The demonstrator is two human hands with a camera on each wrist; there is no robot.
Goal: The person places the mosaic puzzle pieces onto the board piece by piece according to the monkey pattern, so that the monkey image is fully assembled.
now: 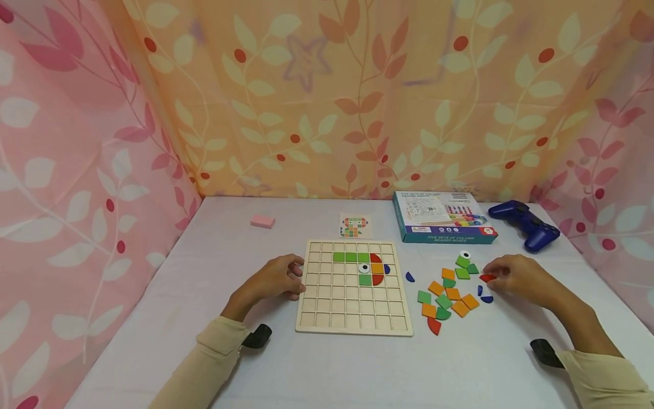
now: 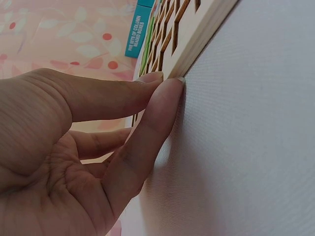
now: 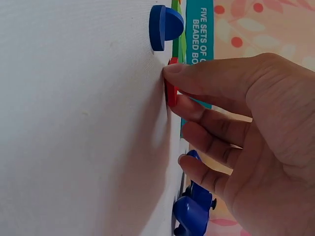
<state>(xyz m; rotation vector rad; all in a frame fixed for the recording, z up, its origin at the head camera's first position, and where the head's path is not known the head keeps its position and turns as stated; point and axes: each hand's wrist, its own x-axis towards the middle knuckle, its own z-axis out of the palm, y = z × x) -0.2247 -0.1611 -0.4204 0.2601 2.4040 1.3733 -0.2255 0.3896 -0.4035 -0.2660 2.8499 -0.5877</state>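
Note:
My left hand [image 1: 276, 278] is at the left edge of a wooden grid board [image 1: 327, 324]. In the left wrist view, thumb and forefinger hold the board's rim [image 2: 184, 61]. At the right, my right hand [image 1: 521, 278] pinches a red quarter-round tile [image 1: 487, 278] between thumb and forefinger, low over the cloth. Its other fingers are bent, as the right wrist view shows. Two blue half-round tiles [image 3: 157, 28] lie beside that hand. On the board sit green squares [image 1: 351, 257], red quarter-rounds [image 1: 377, 279], an orange square [image 1: 377, 268], a white eye tile [image 1: 364, 268] and a blue half-round [image 1: 386, 269].
Loose orange, green and red tiles [image 1: 452, 294] lie between the board and my right hand, with another eye tile [image 1: 465, 255]. Behind are a picture card [image 1: 356, 225], a flat box [image 1: 444, 218], a blue game controller [image 1: 526, 225] and a pink block [image 1: 263, 221].

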